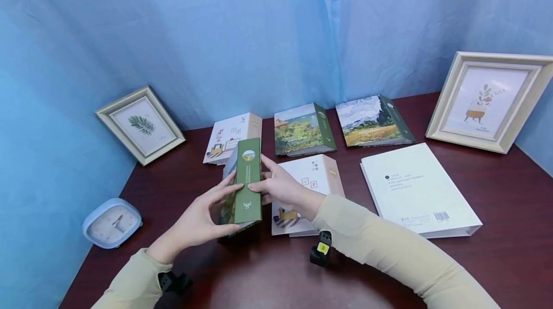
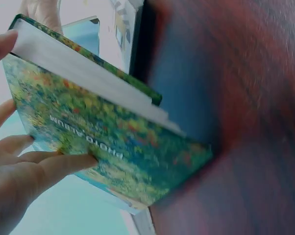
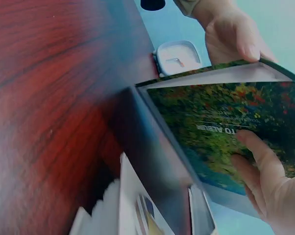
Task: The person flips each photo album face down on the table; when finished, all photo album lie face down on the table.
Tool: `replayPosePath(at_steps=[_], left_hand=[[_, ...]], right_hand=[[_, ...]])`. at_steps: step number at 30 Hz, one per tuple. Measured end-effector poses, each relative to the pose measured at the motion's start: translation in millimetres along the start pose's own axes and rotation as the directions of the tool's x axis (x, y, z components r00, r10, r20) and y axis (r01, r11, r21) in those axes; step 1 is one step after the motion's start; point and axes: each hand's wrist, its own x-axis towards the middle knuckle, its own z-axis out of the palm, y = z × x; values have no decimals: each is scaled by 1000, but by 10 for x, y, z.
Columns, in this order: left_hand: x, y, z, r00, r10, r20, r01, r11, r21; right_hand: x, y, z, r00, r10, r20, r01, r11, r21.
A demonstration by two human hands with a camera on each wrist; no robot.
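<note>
Both hands hold a photo album (image 1: 248, 179) with a green spine and a painted garden cover. It stands on its opening edge, spine up, on or just over the table; the wrist views show its covers a little apart. My left hand (image 1: 192, 215) grips the left side, fingers on the cover (image 2: 103, 117) and thumb at the near end of the spine. My right hand (image 1: 285, 184) holds the other side, thumb on the spine and fingers against the far cover (image 3: 221, 117). Beside the right wrist lies a white album (image 1: 317, 167), partly hidden by that hand.
Along the back lie another white album (image 1: 233, 131), a garden album (image 1: 298, 129) and a wheat-field album (image 1: 367, 122). A large white book (image 1: 419, 194) lies right. Picture frames stand left (image 1: 140, 124) and right (image 1: 486, 102). A blue clock (image 1: 113, 222) sits at the left edge.
</note>
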Motion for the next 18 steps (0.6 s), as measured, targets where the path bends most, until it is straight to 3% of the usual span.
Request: replayPosePath(at_steps=[3,7,18], left_hand=[[-21,32,-53,1000,-10,-10,11,995,97],[-46,31,-108,1000,-12,-21,17,971,240],[-141,-135,-132,997,-65,-31,71,952,297]], right_hand=[[37,45,36,1000,-15,3,14,999,53],[103,114,83,1000,-7,-3,7,995,96],[336,309,206,995,74,-67,-67,993,101]])
